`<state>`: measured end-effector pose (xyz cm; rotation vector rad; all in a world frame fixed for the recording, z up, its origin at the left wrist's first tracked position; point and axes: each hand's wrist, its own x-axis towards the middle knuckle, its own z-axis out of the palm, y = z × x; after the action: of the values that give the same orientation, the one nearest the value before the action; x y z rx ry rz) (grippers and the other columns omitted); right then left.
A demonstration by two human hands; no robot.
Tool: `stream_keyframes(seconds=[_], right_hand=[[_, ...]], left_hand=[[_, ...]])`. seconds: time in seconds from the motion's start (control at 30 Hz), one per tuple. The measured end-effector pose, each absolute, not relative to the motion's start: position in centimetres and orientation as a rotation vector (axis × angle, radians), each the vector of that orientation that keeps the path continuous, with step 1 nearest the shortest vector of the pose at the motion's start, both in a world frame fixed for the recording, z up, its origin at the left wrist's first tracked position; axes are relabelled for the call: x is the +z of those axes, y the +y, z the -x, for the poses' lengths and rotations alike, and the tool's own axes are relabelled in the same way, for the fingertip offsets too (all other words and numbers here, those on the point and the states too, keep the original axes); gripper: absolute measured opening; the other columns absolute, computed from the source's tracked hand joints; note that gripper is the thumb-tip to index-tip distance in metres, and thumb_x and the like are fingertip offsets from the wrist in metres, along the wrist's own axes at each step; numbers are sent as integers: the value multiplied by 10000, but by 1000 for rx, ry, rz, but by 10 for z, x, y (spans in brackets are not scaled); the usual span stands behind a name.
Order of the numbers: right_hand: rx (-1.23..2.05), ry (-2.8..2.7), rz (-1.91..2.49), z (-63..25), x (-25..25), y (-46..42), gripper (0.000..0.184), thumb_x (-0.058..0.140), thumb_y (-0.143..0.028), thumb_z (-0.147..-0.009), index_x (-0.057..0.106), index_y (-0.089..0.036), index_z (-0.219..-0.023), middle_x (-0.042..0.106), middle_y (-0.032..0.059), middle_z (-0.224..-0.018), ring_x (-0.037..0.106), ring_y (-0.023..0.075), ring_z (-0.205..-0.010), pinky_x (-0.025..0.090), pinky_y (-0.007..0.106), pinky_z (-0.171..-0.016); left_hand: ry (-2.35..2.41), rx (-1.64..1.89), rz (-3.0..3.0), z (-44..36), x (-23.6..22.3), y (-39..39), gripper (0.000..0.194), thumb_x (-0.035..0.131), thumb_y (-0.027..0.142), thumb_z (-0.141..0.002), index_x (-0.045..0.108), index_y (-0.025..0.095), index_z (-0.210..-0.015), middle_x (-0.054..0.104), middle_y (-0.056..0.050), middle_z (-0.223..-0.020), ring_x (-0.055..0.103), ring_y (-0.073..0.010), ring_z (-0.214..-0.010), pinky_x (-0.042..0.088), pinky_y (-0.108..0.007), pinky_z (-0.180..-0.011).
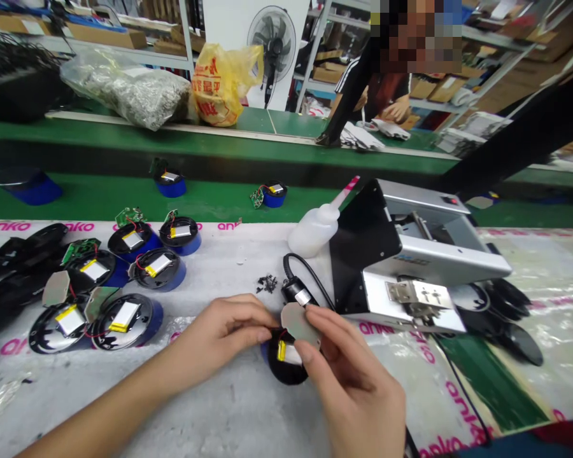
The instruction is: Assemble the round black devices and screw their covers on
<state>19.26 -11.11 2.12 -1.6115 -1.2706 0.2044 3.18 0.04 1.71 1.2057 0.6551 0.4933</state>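
Note:
In front of me a round black-and-blue housing (286, 374) holds a silver battery with yellow tape (290, 353). My right hand (358, 381) pinches a grey-beige circuit board (297, 323) between thumb and fingers, tilted just above the housing. My left hand (232, 327) is closed, its thumb and fingertips together at the housing's left rim beside the board. What lies between those fingertips is hidden. Several similar housings with batteries, including one nearby housing (160, 270), stand to the left, with circuit boards wired to some of them.
A white squeeze bottle (315, 229) with a pink tip stands beside a silver-and-black machine (410, 248) on the right. Small black scraps (266, 284) and a black cable (310, 261) lie behind my hands. Across the green bench, a person's hand (396, 109) is near white papers.

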Motion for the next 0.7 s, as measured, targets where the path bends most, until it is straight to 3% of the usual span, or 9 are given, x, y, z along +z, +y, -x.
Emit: stream_keyframes(seconds=[0.13,0.23,0.7], right_hand=[[228,-1406,1492,-191,19,-114,255,712,-180,-846,706,-230,-1096,716,72,-1134,724,213,-983,652,277,-768],[173,-1561,1441,-189,21,-114,311,699,-136,-853,675,-215,-1153,700,74,-1172,722,202,-992,639,289,-857],[128,-1700,1401,-191,21,-113,348,695,-124,-866,626,-181,-1202,657,73,-1223,690,166,-1054,608,239,-936]], left_hand=[[775,640,-784,-27,15,9,109,871,212,-708,816,200,-801,755,3,-714,669,-83,-667,526,-156,-672],[755,622,-678,-25,16,10,169,909,264,-660,823,196,-789,789,-16,-797,713,-94,-718,565,-169,-726],[670,553,-723,-20,21,3,159,889,246,-699,829,165,-822,799,-25,-767,703,-101,-704,557,-164,-699]])
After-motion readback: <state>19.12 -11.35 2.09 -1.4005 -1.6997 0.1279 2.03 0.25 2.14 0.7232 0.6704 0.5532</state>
